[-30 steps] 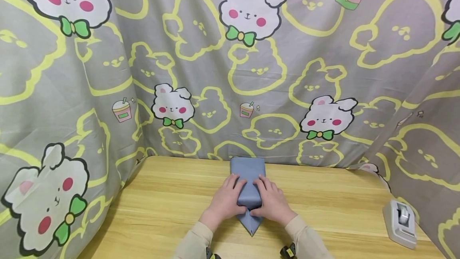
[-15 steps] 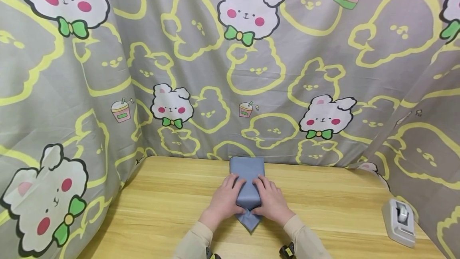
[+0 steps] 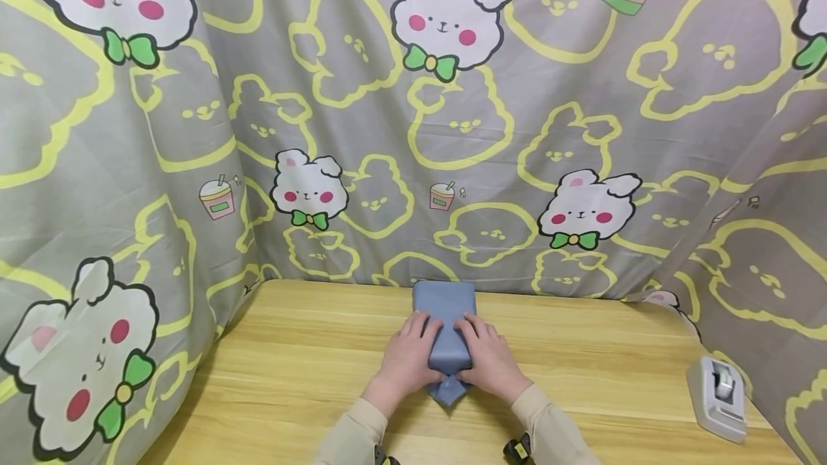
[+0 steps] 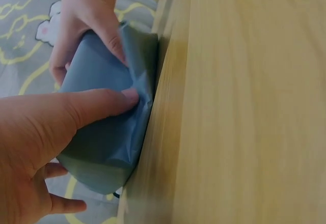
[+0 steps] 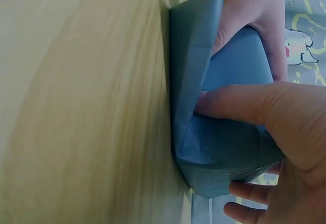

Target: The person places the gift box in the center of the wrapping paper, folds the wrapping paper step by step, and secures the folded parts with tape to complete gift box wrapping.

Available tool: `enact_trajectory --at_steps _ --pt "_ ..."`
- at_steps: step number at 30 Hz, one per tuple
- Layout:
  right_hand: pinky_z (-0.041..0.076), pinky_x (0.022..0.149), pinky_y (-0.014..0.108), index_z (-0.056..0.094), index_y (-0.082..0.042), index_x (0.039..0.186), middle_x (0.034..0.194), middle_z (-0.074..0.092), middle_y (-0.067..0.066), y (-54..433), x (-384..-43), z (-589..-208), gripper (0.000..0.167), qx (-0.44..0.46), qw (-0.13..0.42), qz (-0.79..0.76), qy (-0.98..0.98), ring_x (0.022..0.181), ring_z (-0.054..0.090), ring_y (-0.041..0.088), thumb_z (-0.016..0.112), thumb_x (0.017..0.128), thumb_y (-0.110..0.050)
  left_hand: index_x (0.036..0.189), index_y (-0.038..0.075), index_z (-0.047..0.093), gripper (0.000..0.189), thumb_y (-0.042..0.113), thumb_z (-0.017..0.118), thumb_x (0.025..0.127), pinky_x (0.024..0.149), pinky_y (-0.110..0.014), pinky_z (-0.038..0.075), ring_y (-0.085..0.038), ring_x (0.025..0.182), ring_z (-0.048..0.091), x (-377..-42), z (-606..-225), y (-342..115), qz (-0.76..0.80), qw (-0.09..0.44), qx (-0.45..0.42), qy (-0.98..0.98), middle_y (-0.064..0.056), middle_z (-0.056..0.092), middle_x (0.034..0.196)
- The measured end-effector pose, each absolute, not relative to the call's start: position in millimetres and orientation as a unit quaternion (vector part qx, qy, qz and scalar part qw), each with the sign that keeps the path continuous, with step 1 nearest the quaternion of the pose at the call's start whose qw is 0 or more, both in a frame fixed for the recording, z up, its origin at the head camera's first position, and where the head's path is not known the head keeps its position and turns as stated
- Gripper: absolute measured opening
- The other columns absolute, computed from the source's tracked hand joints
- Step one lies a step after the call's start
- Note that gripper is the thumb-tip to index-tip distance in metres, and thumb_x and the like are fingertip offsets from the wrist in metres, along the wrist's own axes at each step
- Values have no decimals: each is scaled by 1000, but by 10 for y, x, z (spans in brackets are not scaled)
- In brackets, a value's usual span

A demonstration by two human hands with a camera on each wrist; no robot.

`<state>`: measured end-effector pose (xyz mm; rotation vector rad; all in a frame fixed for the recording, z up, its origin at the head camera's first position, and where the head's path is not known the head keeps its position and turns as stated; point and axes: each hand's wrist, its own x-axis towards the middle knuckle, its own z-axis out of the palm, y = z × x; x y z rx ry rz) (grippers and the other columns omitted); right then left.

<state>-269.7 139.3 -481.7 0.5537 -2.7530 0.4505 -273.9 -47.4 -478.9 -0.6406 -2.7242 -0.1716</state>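
A box wrapped in blue-grey paper (image 3: pixel 444 301) lies lengthwise on the wooden table, its far end by the curtain. At its near end the paper forms a pointed flap (image 3: pixel 449 393). My left hand (image 3: pixel 405 359) grips the box's left side, and my right hand (image 3: pixel 494 360) grips the right side. Both thumbs reach round to the near end. In the left wrist view the left thumb (image 4: pixel 104 104) presses into the crease at the flap's base. The right thumb (image 5: pixel 237 101) does likewise in the right wrist view, partly tucked behind the raised flap (image 5: pixel 196 46).
A light grey tape dispenser (image 3: pixel 718 399) with a roll of tape stands at the table's right side. A grey curtain (image 3: pixel 362 120) with rabbit prints hangs along the back and both sides. Bare wooden tabletop (image 3: pixel 297 350) lies left of the box.
The flap's tip has drawn in toward the box and shows shorter, its paper creased. The thumbs have shifted slightly apart at its base. Box and fingers stay nearly in place.
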Motion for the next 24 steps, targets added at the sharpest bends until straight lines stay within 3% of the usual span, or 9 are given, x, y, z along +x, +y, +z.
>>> enact_trajectory --at_steps 13,24 --pt "47 88 56 48 -15 131 145 42 18 1371 -2673 -4808 87 187 146 154 -959 123 49 40 90 61 -45 140 18 45 94 54 86 63 95 -47 51 -34 138 40 -2722 -4770 -444 -64 154 -217 -962 -12 44 144" --pt "47 87 55 48 -17 132 146 43 16 1358 -2690 -4851 92 173 154 126 -964 124 49 37 92 57 -47 144 18 44 93 29 91 65 103 -42 48 -34 139 39 -2769 -4684 -643 -71 119 -290 -947 -11 43 147"
